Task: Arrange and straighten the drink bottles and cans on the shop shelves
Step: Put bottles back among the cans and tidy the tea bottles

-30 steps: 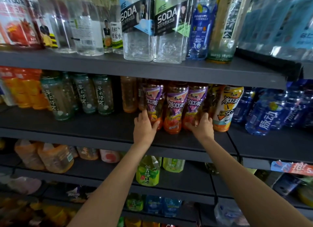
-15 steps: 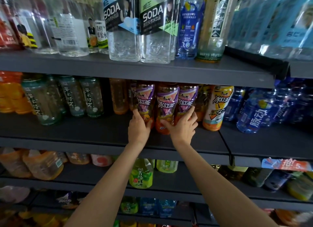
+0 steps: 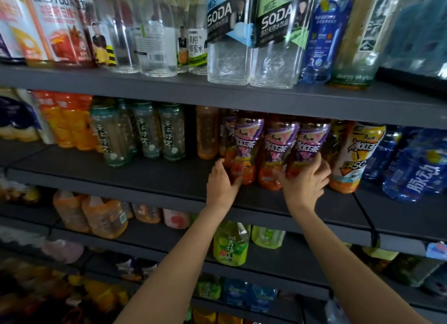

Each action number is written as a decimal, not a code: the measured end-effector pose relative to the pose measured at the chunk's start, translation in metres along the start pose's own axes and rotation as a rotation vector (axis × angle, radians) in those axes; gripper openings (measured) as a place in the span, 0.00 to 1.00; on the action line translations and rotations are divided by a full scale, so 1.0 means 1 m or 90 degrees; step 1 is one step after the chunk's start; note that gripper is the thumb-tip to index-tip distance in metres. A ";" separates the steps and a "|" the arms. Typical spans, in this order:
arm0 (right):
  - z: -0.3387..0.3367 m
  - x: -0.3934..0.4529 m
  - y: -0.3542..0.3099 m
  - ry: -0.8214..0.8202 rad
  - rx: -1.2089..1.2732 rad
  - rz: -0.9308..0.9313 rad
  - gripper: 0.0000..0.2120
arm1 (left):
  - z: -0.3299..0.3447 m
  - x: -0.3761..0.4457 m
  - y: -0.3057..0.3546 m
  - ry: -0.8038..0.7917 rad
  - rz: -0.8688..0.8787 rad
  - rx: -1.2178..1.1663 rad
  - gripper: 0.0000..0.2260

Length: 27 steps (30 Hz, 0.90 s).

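middle shelf (image 3: 169, 178): three purple-label tea bottles, upright, touching. left hand (image 3: 221, 187) curled round left bottle (image 3: 244, 154); right hand (image 3: 305, 182) curled round right bottle (image 3: 308, 147); middle bottle (image 3: 275, 154) between both grips.

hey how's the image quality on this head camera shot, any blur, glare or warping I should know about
Head view: wide-angle warping bows the upper shelf and tilts the SODA bottles; the purple-label tea bottles and both hands, left hand and right hand, are fairly sharp; the lower left corner is dark and smeared; soft glare on the clear bottles.
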State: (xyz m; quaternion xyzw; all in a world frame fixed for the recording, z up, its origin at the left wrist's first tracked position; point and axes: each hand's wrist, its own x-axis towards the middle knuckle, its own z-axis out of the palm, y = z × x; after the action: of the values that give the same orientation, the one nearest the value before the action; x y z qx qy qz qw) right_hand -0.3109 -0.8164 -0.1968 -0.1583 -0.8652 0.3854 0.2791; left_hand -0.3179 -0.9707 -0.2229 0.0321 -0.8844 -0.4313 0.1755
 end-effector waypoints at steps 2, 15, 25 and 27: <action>-0.005 -0.011 -0.002 0.075 0.042 -0.112 0.39 | -0.009 0.008 -0.008 -0.023 0.018 -0.037 0.35; 0.055 -0.043 -0.050 -0.026 -0.029 -0.109 0.30 | -0.024 0.058 -0.024 -0.324 0.079 -0.056 0.49; 0.059 -0.035 -0.062 -0.004 -0.112 -0.062 0.19 | -0.024 0.060 -0.032 -0.317 0.133 -0.104 0.46; 0.054 -0.033 -0.061 -0.023 -0.102 -0.074 0.21 | -0.025 0.059 -0.034 -0.315 0.147 -0.111 0.45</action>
State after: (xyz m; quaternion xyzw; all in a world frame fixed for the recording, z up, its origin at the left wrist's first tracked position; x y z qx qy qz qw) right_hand -0.3211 -0.9033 -0.1925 -0.1228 -0.9059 0.3006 0.2719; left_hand -0.3678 -1.0225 -0.2183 -0.1901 -0.8577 -0.4777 0.0042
